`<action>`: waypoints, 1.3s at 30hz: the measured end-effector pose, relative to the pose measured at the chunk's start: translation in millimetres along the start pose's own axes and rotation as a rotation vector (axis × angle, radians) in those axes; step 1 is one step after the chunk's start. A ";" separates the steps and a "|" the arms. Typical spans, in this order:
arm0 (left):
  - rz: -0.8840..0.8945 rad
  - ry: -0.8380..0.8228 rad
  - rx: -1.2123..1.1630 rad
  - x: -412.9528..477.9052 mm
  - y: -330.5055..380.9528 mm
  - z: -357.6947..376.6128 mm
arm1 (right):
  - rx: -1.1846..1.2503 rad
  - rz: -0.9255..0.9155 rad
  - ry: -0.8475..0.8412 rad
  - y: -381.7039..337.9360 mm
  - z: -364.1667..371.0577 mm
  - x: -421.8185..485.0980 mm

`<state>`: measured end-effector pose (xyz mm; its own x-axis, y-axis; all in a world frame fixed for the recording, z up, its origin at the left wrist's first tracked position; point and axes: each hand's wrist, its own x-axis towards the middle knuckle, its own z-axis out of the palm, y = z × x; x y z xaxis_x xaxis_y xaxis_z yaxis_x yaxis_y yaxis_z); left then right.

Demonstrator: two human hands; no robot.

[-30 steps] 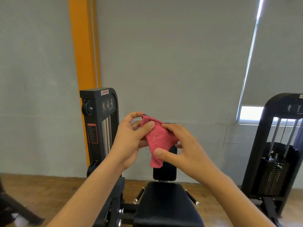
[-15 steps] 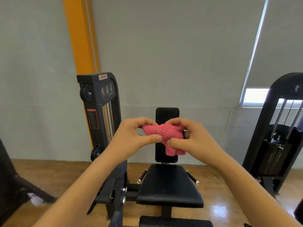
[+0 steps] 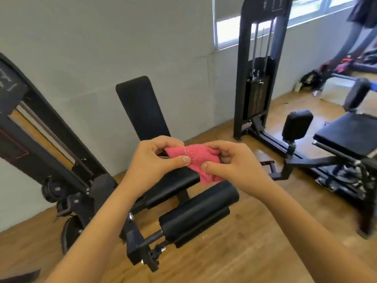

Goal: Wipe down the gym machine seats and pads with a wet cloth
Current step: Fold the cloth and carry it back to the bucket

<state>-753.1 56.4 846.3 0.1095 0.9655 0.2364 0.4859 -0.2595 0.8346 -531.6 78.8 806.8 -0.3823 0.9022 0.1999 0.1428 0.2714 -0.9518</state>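
A small pink cloth (image 3: 196,158) is bunched between both my hands, in front of me. My left hand (image 3: 152,160) pinches its left end with thumb and fingers. My right hand (image 3: 234,162) pinches its right side, and a corner hangs down below. Under my hands stands a black gym machine with an upright back pad (image 3: 142,108), a seat (image 3: 173,185) partly hidden by my hands, and a round leg roller pad (image 3: 197,211) nearer to me.
The machine's weight tower (image 3: 38,127) leans at the left. A second weight-stack tower (image 3: 259,68) stands at the back right, with another machine's seat (image 3: 350,131) and pad (image 3: 296,124) beside it. A person (image 3: 359,27) bends over at the far right. The floor is wood.
My head has tilted down and to the right, so the roller pad and the right-hand machine have come into sight. Both hands still hold the pink cloth, lower and more bunched than a second ago.
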 end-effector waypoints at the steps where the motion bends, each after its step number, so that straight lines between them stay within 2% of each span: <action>1: 0.011 -0.062 -0.020 3.0 -5.5 12.8 | 0.015 0.032 0.040 11.4 -3.7 -12.5; 8: 0.090 -0.437 -0.082 11.4 -23.6 130.3 | 0.109 0.235 0.438 77.5 -30.4 -122.4; 12: 0.106 -0.704 -0.126 2.9 -18.4 224.9 | 0.129 0.348 0.698 111.5 -51.1 -202.0; 16: 0.193 -0.940 -0.127 -16.2 -2.1 326.5 | 0.072 0.404 0.988 144.5 -68.2 -283.7; 22: 0.224 -1.242 -0.131 -64.8 27.5 476.6 | 0.228 0.478 1.350 188.7 -91.8 -399.0; 26: 0.202 -1.367 -0.116 -90.4 37.1 577.4 | 0.343 0.509 1.531 233.1 -126.1 -454.6; 31: 0.186 -1.451 -0.001 -95.4 24.8 703.9 | 0.440 0.554 1.641 316.8 -179.8 -499.7; 39: 0.162 -1.572 0.206 -106.4 -81.0 922.9 | 0.506 0.741 1.806 517.8 -232.2 -540.6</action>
<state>-3.8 -3.6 294.4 0.8519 0.0255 -0.5231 0.4706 -0.4756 0.7432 -39.0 -190.5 259.9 0.8411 0.0961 -0.5323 -0.5302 -0.0483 -0.8465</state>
